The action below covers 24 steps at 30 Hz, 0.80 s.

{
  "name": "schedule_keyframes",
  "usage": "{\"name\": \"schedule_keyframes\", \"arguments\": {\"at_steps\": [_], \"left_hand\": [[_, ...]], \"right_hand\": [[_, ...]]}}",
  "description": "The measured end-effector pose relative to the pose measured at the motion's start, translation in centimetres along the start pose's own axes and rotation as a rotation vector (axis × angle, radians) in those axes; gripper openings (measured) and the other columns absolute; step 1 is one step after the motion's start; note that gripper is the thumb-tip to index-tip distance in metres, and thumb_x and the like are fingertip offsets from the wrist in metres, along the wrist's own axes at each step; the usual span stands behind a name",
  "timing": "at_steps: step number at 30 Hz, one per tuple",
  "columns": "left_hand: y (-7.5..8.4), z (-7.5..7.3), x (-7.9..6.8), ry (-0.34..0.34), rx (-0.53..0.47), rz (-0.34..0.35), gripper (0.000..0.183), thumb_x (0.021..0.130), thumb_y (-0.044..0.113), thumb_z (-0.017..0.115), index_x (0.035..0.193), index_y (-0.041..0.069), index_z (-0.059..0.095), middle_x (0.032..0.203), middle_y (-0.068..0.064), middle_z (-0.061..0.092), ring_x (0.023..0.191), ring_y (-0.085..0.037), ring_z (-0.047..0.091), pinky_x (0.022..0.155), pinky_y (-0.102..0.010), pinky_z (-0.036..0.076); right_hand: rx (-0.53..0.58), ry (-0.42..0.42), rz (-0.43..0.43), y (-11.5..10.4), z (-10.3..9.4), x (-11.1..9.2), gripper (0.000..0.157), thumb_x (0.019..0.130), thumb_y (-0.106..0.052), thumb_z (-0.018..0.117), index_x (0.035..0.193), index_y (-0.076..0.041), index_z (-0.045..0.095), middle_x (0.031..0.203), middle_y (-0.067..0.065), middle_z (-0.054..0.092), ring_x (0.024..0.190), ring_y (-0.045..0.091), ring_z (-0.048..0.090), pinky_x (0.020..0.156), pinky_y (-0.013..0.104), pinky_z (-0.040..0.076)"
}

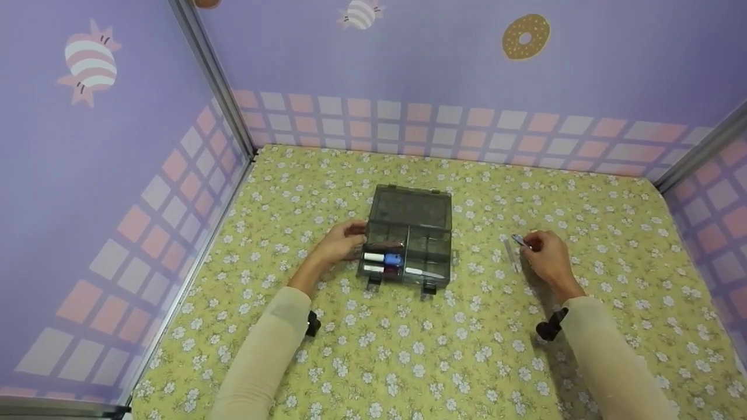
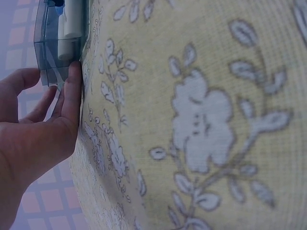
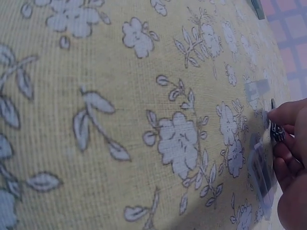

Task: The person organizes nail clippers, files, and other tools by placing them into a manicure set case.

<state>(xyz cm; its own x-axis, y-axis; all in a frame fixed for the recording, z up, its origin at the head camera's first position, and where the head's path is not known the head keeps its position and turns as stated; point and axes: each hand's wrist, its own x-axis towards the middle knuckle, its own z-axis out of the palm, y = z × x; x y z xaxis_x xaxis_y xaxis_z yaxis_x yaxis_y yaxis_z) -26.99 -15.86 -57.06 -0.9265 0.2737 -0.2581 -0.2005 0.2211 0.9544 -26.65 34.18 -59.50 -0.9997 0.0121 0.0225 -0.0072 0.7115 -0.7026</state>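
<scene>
A translucent grey compartment box [image 1: 429, 245] stands with its lid raised. Inside it, on the left, are white-and-blue cylindrical items [image 1: 374, 257], and a slim white item [image 1: 423, 272] lies at the front right. My left hand [image 1: 335, 245] holds the box's left side, fingers bent about its edge. Between thumb and fingertips, my right hand [image 1: 548, 256] pinches a small silvery metal tool [image 3: 276, 130]; its exact kind is partly hidden. Beside that hand, a narrow clear plastic piece [image 1: 511, 255] lies on the cloth.
A yellow flowered cloth [image 1: 402, 356] covers the table. Purple printed panels [image 1: 437, 70] with metal corner posts [image 1: 216, 76] enclose it at the back and sides. Two dark latches [image 1: 429, 288] stick out from the box's front.
</scene>
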Motion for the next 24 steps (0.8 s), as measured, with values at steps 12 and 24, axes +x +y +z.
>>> {"name": "schedule_keyframes", "arguments": {"at_steps": [12, 24], "left_hand": [[-0.26, -0.15, 0.17, -0.02, -0.024, 0.025, 0.048, 0.111, 0.008, 0.055, 0.157, 0.001, 0.044, 0.154, -0.019, 0.049, 0.141, -0.033, 0.049, 0.113, -0.05, 0.045], [-0.11, -0.07, 0.09, -0.013, 0.005, 0.037, 0.048, 0.11, 0.008, 0.055, 0.157, 0.0, 0.045, 0.154, -0.02, 0.05, 0.14, -0.033, 0.05, 0.114, -0.05, 0.044]], "right_hand": [[-0.106, 0.069, -0.003, -0.47, 0.29, -0.23, 0.02, 0.101, -0.01, 0.066, 0.111, 0.007, 0.069, 0.109, 0.024, 0.061, 0.093, 0.037, 0.06, 0.077, 0.048, 0.05], [-0.046, 0.045, -0.039, -0.17, 0.26, -0.73, 0.02, 0.101, -0.007, 0.065, 0.115, 0.006, 0.068, 0.107, 0.023, 0.064, 0.091, 0.033, 0.06, 0.075, 0.042, 0.049]]}}
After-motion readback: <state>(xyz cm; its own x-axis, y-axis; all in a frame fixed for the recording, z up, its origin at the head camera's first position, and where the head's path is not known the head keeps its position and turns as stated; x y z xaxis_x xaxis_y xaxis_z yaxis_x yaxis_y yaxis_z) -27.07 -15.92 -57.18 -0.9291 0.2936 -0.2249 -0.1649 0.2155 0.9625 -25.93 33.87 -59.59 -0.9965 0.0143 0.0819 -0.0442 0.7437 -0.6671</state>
